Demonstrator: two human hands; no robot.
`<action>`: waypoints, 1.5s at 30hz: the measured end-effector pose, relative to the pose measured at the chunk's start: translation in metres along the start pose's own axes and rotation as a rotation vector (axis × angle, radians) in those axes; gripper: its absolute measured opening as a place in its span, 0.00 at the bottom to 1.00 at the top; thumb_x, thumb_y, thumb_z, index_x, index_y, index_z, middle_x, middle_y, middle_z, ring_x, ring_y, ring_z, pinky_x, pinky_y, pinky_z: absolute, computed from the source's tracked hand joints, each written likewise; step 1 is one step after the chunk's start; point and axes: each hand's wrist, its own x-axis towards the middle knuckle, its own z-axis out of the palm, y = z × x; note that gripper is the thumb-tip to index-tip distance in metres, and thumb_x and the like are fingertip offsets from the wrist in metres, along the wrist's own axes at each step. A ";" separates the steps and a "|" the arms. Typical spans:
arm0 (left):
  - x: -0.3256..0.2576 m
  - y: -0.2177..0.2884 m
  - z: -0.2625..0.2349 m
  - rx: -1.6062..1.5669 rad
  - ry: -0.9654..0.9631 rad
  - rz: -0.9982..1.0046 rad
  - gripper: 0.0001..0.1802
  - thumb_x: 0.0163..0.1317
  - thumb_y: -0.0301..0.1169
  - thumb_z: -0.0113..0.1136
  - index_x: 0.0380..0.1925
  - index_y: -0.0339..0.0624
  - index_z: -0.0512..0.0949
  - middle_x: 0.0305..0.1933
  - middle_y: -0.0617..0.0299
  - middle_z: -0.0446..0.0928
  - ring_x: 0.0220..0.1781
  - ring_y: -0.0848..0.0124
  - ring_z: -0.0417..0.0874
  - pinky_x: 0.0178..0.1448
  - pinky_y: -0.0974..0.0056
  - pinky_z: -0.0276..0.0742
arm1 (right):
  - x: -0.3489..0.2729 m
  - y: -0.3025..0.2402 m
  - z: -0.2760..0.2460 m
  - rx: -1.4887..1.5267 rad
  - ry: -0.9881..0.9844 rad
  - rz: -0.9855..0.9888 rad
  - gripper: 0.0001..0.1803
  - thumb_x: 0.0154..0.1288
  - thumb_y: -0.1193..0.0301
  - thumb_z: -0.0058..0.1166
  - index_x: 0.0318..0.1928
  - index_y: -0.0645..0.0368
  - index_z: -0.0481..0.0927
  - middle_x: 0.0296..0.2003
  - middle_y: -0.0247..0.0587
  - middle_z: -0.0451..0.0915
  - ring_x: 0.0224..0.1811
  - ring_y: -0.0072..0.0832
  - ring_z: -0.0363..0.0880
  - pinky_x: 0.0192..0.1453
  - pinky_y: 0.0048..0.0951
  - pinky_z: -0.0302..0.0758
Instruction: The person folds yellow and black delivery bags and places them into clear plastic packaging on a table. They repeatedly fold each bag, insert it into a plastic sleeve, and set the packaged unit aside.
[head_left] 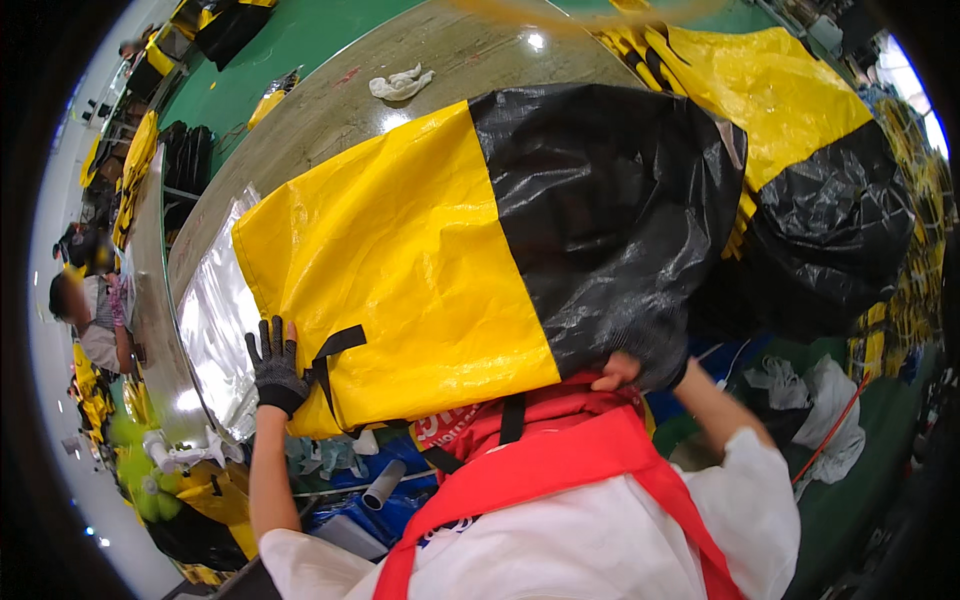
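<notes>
A large yellow-and-black tarpaulin bag [400, 260] lies flat across the table, its yellow part at left and its black part at right. A short black strap [342, 341] sits near its lower left corner. My left hand [277, 372], in a dark glove with bare fingertips, rests with fingers spread on that left edge, beside the strap. At the near edge of the black part, my right hand [645, 362], also gloved, has its fingers curled around the material. Its thumb shows; the other fingertips are partly hidden.
Clear plastic sheets [215, 315] lie at the table's left. A crumpled white cloth [401, 84] sits on the far tabletop [330, 125]. More yellow-and-black bags [800, 110] are heaped at right. A green fan [150, 480] stands lower left; another person [100, 320] is at far left.
</notes>
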 end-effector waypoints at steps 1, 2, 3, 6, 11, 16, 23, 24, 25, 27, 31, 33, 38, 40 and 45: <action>0.006 -0.001 -0.012 0.018 -0.048 0.026 0.49 0.49 0.51 0.58 0.68 0.46 0.51 0.71 0.48 0.50 0.74 0.49 0.44 0.73 0.43 0.30 | -0.016 -0.007 0.011 0.070 0.056 0.033 0.22 0.60 0.51 0.52 0.47 0.51 0.76 0.51 0.43 0.73 0.60 0.40 0.66 0.68 0.45 0.53; 0.016 -0.007 -0.030 0.069 -0.253 0.033 0.47 0.50 0.54 0.56 0.67 0.44 0.53 0.70 0.52 0.53 0.72 0.53 0.49 0.72 0.43 0.32 | -0.030 -0.013 0.022 0.141 0.107 0.055 0.19 0.60 0.52 0.52 0.41 0.51 0.80 0.45 0.42 0.76 0.55 0.40 0.70 0.64 0.44 0.58; 0.037 -0.007 -0.056 0.065 -0.379 0.054 0.39 0.51 0.58 0.53 0.58 0.43 0.67 0.62 0.50 0.67 0.64 0.58 0.66 0.69 0.46 0.51 | -0.028 -0.005 0.043 -0.006 0.250 0.064 0.16 0.61 0.55 0.51 0.39 0.52 0.80 0.37 0.38 0.78 0.45 0.37 0.75 0.57 0.39 0.65; 0.098 0.045 -0.129 -0.205 0.221 0.353 0.22 0.56 0.52 0.54 0.31 0.43 0.81 0.30 0.52 0.80 0.30 0.55 0.81 0.38 0.55 0.77 | 0.006 0.001 0.018 0.068 0.222 0.040 0.12 0.62 0.59 0.51 0.40 0.51 0.80 0.32 0.38 0.78 0.37 0.35 0.77 0.49 0.36 0.71; 0.178 0.209 -0.197 -0.474 0.477 1.033 0.36 0.56 0.57 0.54 0.63 0.61 0.62 0.70 0.53 0.56 0.71 0.45 0.50 0.70 0.37 0.35 | 0.040 -0.011 -0.106 0.265 -0.011 0.109 0.12 0.54 0.63 0.57 0.40 0.51 0.80 0.26 0.43 0.79 0.30 0.37 0.79 0.36 0.38 0.77; 0.184 0.253 -0.168 -0.423 0.373 0.978 0.31 0.57 0.54 0.55 0.59 0.56 0.65 0.65 0.53 0.60 0.65 0.48 0.56 0.66 0.41 0.42 | 0.194 0.041 -0.150 0.121 -0.197 0.027 0.14 0.57 0.59 0.51 0.30 0.56 0.79 0.28 0.49 0.80 0.33 0.46 0.80 0.37 0.42 0.76; 0.110 0.112 -0.123 -0.423 0.323 0.802 0.26 0.59 0.50 0.55 0.53 0.49 0.69 0.57 0.54 0.66 0.57 0.53 0.63 0.60 0.48 0.52 | 0.291 0.153 -0.012 0.028 -0.728 0.227 0.40 0.47 0.36 0.52 0.40 0.64 0.81 0.39 0.58 0.79 0.44 0.48 0.78 0.49 0.39 0.73; 0.091 0.083 -0.109 -0.428 0.306 0.719 0.25 0.60 0.49 0.55 0.52 0.47 0.70 0.56 0.54 0.67 0.56 0.53 0.64 0.59 0.49 0.54 | 0.289 0.158 -0.009 0.051 -0.722 0.243 0.41 0.48 0.35 0.50 0.40 0.65 0.81 0.39 0.58 0.79 0.45 0.48 0.78 0.49 0.39 0.73; 0.068 0.053 -0.098 -0.429 0.285 0.619 0.25 0.60 0.48 0.55 0.51 0.46 0.71 0.55 0.54 0.68 0.55 0.54 0.65 0.58 0.50 0.55 | 0.288 0.163 -0.001 0.037 -0.729 0.246 0.42 0.48 0.34 0.48 0.40 0.65 0.80 0.39 0.58 0.79 0.45 0.48 0.78 0.49 0.39 0.73; 0.004 0.002 -0.065 -0.490 0.262 0.297 0.23 0.61 0.47 0.55 0.50 0.44 0.72 0.53 0.54 0.70 0.53 0.55 0.68 0.56 0.52 0.58 | 0.295 0.157 -0.002 0.075 -0.758 0.247 0.41 0.50 0.35 0.49 0.41 0.65 0.80 0.40 0.58 0.79 0.45 0.47 0.78 0.49 0.38 0.73; -0.077 0.011 0.018 -1.355 0.435 -0.505 0.21 0.62 0.45 0.55 0.46 0.40 0.74 0.49 0.54 0.73 0.48 0.58 0.72 0.53 0.55 0.64 | 0.302 0.138 -0.012 -0.007 -0.837 0.372 0.39 0.51 0.39 0.53 0.47 0.64 0.78 0.47 0.55 0.77 0.52 0.45 0.75 0.55 0.39 0.70; -0.079 0.058 0.025 -1.634 0.728 -0.784 0.20 0.63 0.44 0.55 0.45 0.38 0.75 0.47 0.55 0.75 0.46 0.59 0.74 0.51 0.57 0.67 | 0.312 0.109 -0.019 -0.161 -0.925 0.365 0.33 0.57 0.44 0.49 0.49 0.59 0.78 0.50 0.53 0.76 0.54 0.42 0.74 0.58 0.39 0.69; -0.017 0.009 0.012 -1.427 0.867 -0.769 0.21 0.63 0.44 0.56 0.37 0.33 0.78 0.37 0.54 0.79 0.37 0.61 0.79 0.44 0.60 0.73 | 0.284 0.098 -0.035 -0.037 -0.518 0.355 0.31 0.59 0.42 0.45 0.46 0.56 0.80 0.44 0.51 0.79 0.49 0.44 0.76 0.54 0.39 0.70; -0.002 -0.011 0.033 -1.243 0.568 -0.779 0.24 0.60 0.49 0.57 0.32 0.33 0.78 0.31 0.49 0.80 0.34 0.57 0.80 0.41 0.57 0.74 | 0.265 0.108 -0.012 -0.050 -0.299 0.210 0.35 0.57 0.38 0.44 0.47 0.55 0.80 0.45 0.50 0.79 0.50 0.43 0.76 0.55 0.39 0.70; 0.037 0.016 -0.044 -0.189 0.826 -0.620 0.31 0.52 0.30 0.58 0.58 0.34 0.65 0.55 0.41 0.70 0.56 0.45 0.70 0.62 0.50 0.63 | 0.258 0.118 0.010 -0.052 -0.506 0.318 0.37 0.54 0.34 0.43 0.44 0.55 0.81 0.43 0.48 0.80 0.48 0.43 0.78 0.54 0.40 0.71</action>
